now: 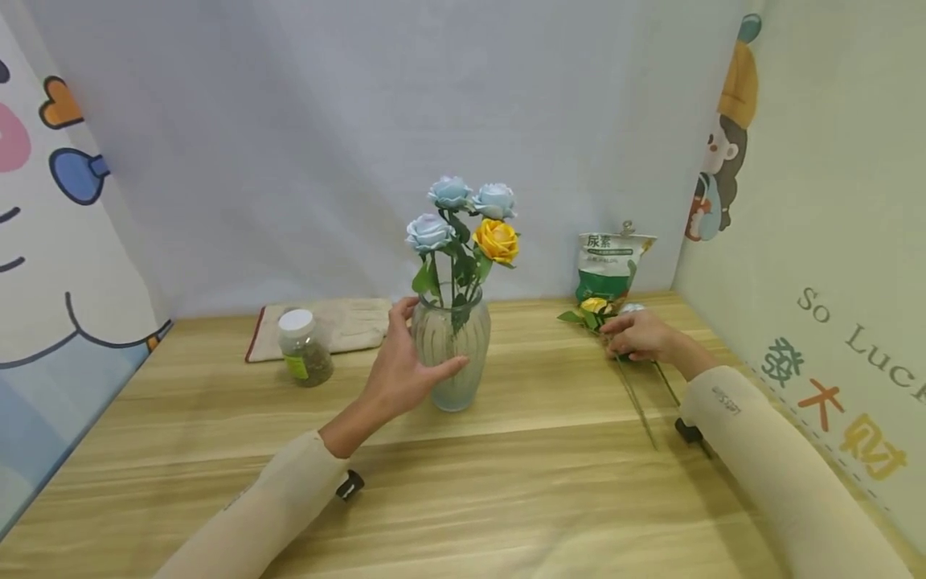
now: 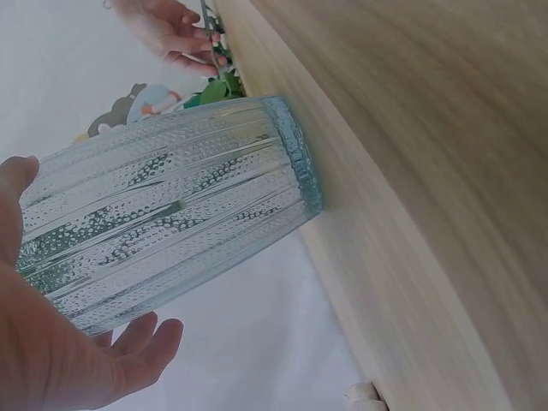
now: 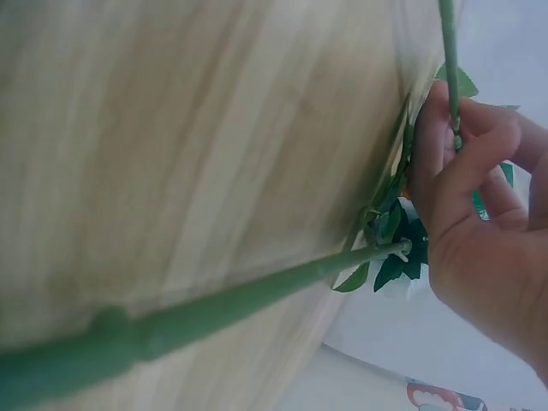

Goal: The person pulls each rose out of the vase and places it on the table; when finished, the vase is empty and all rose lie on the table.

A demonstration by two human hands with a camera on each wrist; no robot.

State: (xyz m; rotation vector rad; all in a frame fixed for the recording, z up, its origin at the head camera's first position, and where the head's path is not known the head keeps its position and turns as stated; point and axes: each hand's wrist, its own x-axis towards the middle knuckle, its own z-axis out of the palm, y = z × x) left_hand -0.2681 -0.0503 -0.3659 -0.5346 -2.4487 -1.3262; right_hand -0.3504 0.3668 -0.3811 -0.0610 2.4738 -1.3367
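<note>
A ribbed clear glass vase (image 1: 466, 334) stands upright on the wooden table, holding three pale blue roses (image 1: 430, 233) and one yellow rose (image 1: 497, 241). My left hand (image 1: 401, 366) holds the vase from its left side, thumb in front and fingers behind. In the left wrist view, the textured glass (image 2: 163, 214) lies between thumb and fingers. Farther right, my right hand (image 1: 640, 336) pinches the green stem (image 3: 450, 68) of another yellow rose (image 1: 595, 305), low over the table. A pale blue rose (image 1: 632, 308) lies beside it, partly hidden by that hand.
A white-capped jar (image 1: 307, 358) stands left of the vase, in front of a cream work glove (image 1: 354, 318). Behind the right hand, a green and white bag (image 1: 608, 265) closed with a clip leans near the back wall. A printed wall borders the table's right side.
</note>
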